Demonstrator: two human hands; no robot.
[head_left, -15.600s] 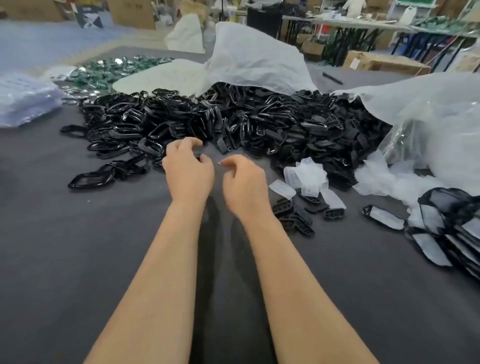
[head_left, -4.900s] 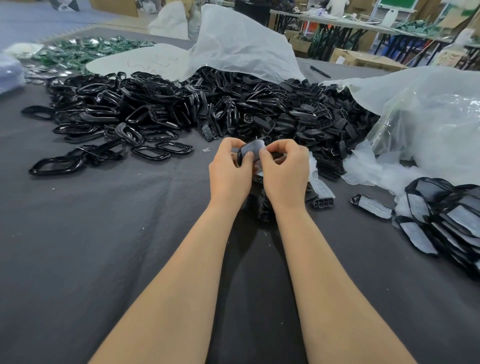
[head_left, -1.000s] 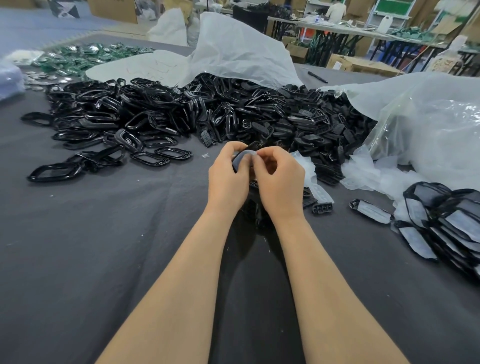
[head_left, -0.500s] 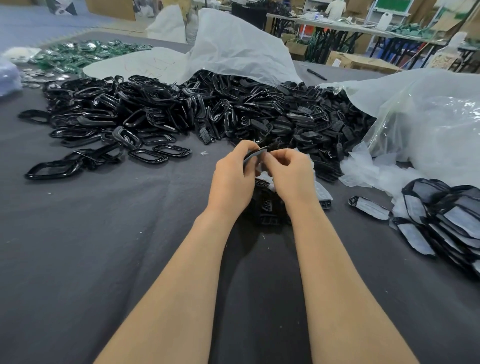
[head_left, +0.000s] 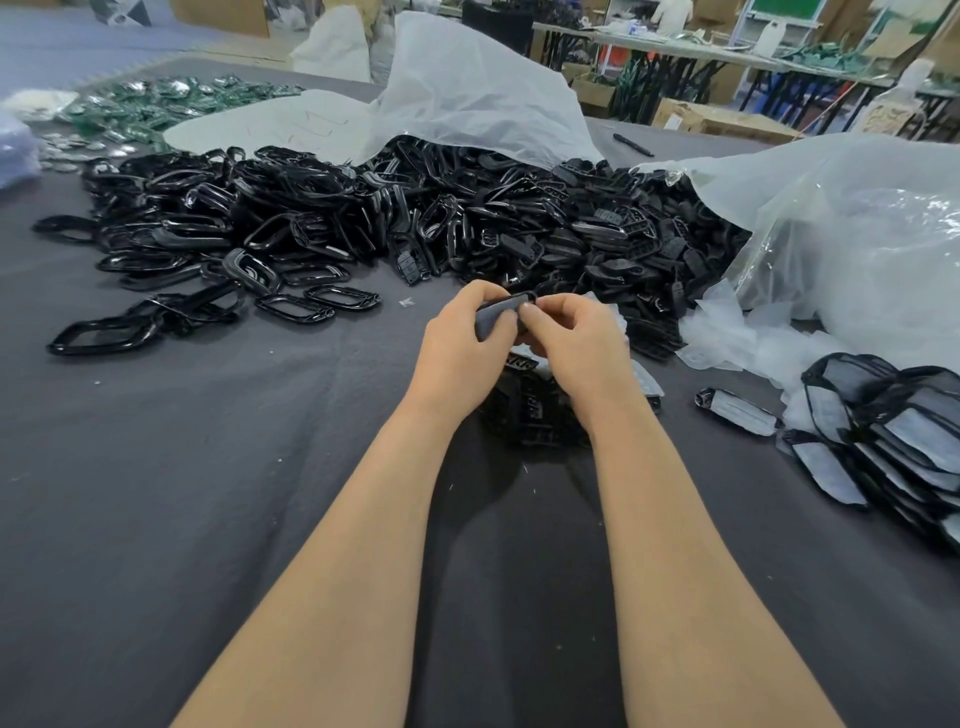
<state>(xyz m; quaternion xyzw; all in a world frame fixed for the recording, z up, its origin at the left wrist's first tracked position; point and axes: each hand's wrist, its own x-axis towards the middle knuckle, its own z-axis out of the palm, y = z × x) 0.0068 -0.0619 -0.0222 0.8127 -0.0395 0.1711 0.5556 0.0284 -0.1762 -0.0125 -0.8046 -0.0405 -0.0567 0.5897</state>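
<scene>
While both hands work just in front of the black parts pile (head_left: 415, 223), I've got the L hand (head_left: 462, 348) curled round a small black shell (head_left: 496, 318), R hand (head_left: 576, 343) pinching its top edge w/ thumb + forefinger. Film-covered stack (head_left: 893, 436) right of the pile suggests some pcs are done; most of the pile looks left.

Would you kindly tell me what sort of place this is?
Probably a small factory or assembly workshop: a heap of black plastic parts spills from a white sack onto the worktable, with cardboard boxes and more benches behind.
</scene>
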